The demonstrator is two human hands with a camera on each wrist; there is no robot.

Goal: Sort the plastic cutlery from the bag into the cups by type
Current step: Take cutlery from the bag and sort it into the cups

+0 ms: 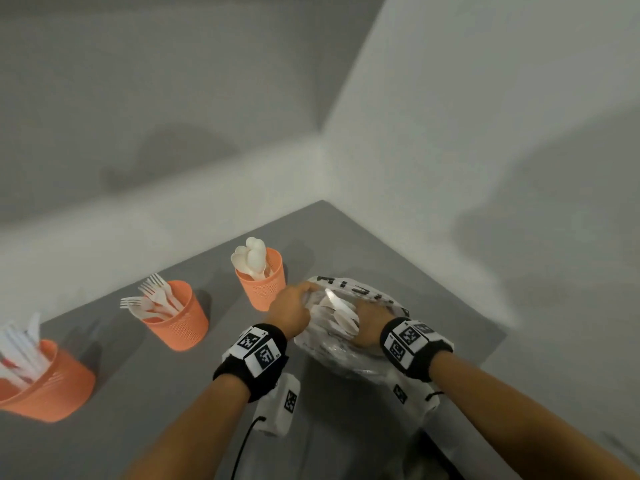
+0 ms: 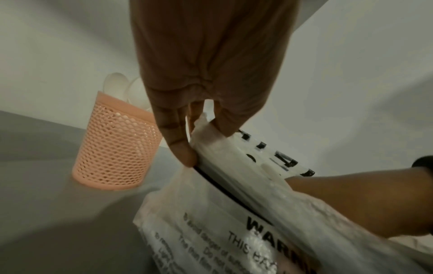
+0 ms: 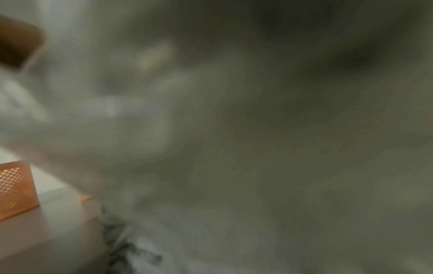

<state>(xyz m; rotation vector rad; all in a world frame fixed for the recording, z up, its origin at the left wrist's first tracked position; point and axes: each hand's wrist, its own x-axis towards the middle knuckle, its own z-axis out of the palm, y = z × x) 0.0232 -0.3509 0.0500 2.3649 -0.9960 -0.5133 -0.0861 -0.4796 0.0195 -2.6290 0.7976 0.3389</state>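
Note:
A clear plastic bag (image 1: 346,355) with black print lies on the grey table (image 1: 138,427), white cutlery (image 1: 337,311) showing at its mouth. My left hand (image 1: 294,306) pinches the bag's rim (image 2: 211,137) between thumb and fingers, holding the mouth up. My right hand (image 1: 370,320) reaches into the bag (image 2: 211,231); its fingers are hidden by plastic and cutlery. The right wrist view is filled with blurred bag plastic (image 3: 234,148). Three orange mesh cups stand to the left: spoons (image 1: 263,289), forks (image 1: 180,320), knives (image 1: 52,386).
The spoon cup (image 2: 117,148) stands just left of my left hand, also at the left edge of the right wrist view (image 3: 14,189). White walls meet in a corner behind the table. The table's right edge runs close to the bag.

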